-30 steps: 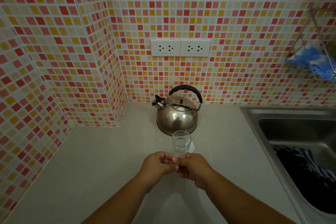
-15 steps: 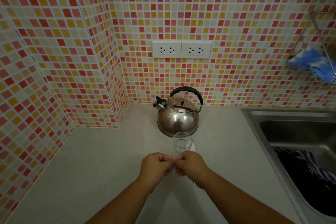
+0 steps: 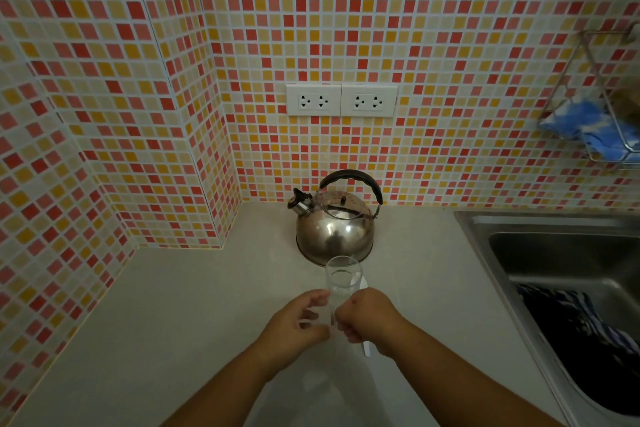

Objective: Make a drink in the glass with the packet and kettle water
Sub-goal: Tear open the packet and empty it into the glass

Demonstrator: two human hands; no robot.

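Observation:
A clear empty glass (image 3: 343,279) stands on the pale counter, just in front of the steel kettle (image 3: 335,236) with its black handle. Close to me and just in front of the glass, my left hand (image 3: 298,322) and my right hand (image 3: 367,317) meet. Both pinch a small pale packet (image 3: 321,321) between their fingertips; it is blurred and mostly hidden by the fingers. A white spoon (image 3: 366,349) lies on the counter under my right hand, with only its ends showing.
The steel sink (image 3: 540,246) lies to the right, with a dark striped cloth (image 3: 581,333) in it. A wire rack (image 3: 595,135) holding a blue cloth hangs on the tiled wall. Two wall sockets (image 3: 341,100) sit above the kettle. A tiled corner juts out at the left.
My hands were pressed together at the fingertips. They have drawn slightly apart, and the pale packet shows between them. The glass and kettle have not moved.

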